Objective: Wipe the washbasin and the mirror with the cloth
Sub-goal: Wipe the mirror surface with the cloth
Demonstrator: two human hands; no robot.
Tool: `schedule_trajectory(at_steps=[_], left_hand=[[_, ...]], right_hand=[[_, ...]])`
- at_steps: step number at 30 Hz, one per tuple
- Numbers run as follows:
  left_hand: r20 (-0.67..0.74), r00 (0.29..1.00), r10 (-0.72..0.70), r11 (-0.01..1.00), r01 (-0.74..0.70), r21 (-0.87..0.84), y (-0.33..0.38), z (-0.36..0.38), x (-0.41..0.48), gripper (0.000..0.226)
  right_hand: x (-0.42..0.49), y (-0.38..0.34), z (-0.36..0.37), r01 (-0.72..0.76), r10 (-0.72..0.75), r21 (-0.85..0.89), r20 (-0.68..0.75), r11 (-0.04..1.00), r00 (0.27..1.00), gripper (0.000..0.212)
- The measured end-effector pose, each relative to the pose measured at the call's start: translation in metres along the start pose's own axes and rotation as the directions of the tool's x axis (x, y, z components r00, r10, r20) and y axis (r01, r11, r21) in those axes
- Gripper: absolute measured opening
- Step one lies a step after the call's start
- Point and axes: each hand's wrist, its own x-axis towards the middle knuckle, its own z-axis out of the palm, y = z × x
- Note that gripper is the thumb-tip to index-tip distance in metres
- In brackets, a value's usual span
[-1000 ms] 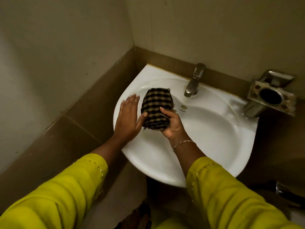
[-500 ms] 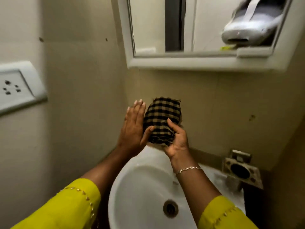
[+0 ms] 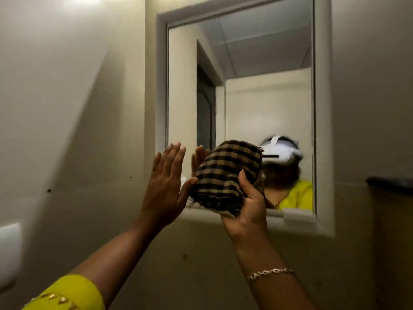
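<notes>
A folded black-and-tan checked cloth [image 3: 225, 175] is raised in front of the lower left of the mirror [image 3: 257, 86]. My right hand [image 3: 248, 204] grips the cloth from below, thumb across its front. My left hand [image 3: 166, 184] stands flat beside the cloth with fingers straight up, its thumb touching the cloth's left edge. The mirror has a white frame [image 3: 161, 86] and reflects a person in yellow. The washbasin is out of view below.
A beige wall [image 3: 67, 108] closes in on the left, with a white switch plate [image 3: 9, 253] at the left edge. A dark ledge [image 3: 391, 184] juts out at the right. The mirror's white sill [image 3: 299, 222] runs just under the cloth.
Both hands have lifted the cloth from over the washbasin up to the mirror's lower edge. My view has tilted up, so the basin has dropped out of sight.
</notes>
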Motion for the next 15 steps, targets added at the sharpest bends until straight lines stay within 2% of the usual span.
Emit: schedule_trajectory(at_steps=[1, 2, 4, 5, 8, 9, 13, 15], left_hand=[[-0.026, 1.000, 0.010, 1.000, -0.010, -0.004, -0.006, 0.002, 0.011, 0.066], [-0.046, 0.999, 0.019, 1.000, -0.020, -0.011, -0.011, 0.003, 0.019, 0.065], [-0.086, 0.995, 0.046, 0.998, -0.048, -0.027, -0.020, 0.006, 0.036, 0.063], [-0.104, 0.993, 0.057, 0.998, -0.060, -0.032, -0.024, 0.008, 0.042, 0.063], [-0.150, 0.985, 0.083, 0.994, -0.092, -0.052, -0.035, 0.008, 0.061, 0.063], [-0.169, 0.982, 0.089, 0.993, -0.100, -0.061, -0.039, 0.009, 0.067, 0.063], [-0.227, 0.971, 0.081, 0.990, -0.104, -0.093, -0.054, 0.006, 0.091, 0.065], [-0.248, 0.964, 0.098, 0.989, -0.123, -0.087, -0.059, 0.004, 0.104, 0.066]], right_hand=[[0.006, -0.006, 0.009, 0.034, -0.034, -0.021, 0.007, 0.999, 0.999, 0.039], [0.011, -0.012, 0.018, 0.092, -0.093, -0.042, -0.024, 0.995, 0.995, 0.028], [0.021, -0.024, 0.033, 0.250, -0.258, -0.090, -0.087, 0.964, 0.962, 0.022], [0.027, -0.030, 0.039, 0.332, -0.346, -0.128, -0.110, 0.934, 0.932, 0.024], [0.042, -0.044, 0.061, 0.531, -0.553, -0.215, -0.056, 0.820, 0.831, 0.050], [0.045, -0.049, 0.070, 0.584, -0.609, -0.237, -0.043, 0.776, 0.792, 0.052], [0.051, -0.076, 0.102, 0.693, -0.751, -0.385, 0.003, 0.609, 0.661, 0.022], [0.056, -0.086, 0.115, 0.751, -0.831, -0.468, 0.062, 0.465, 0.553, 0.023]])
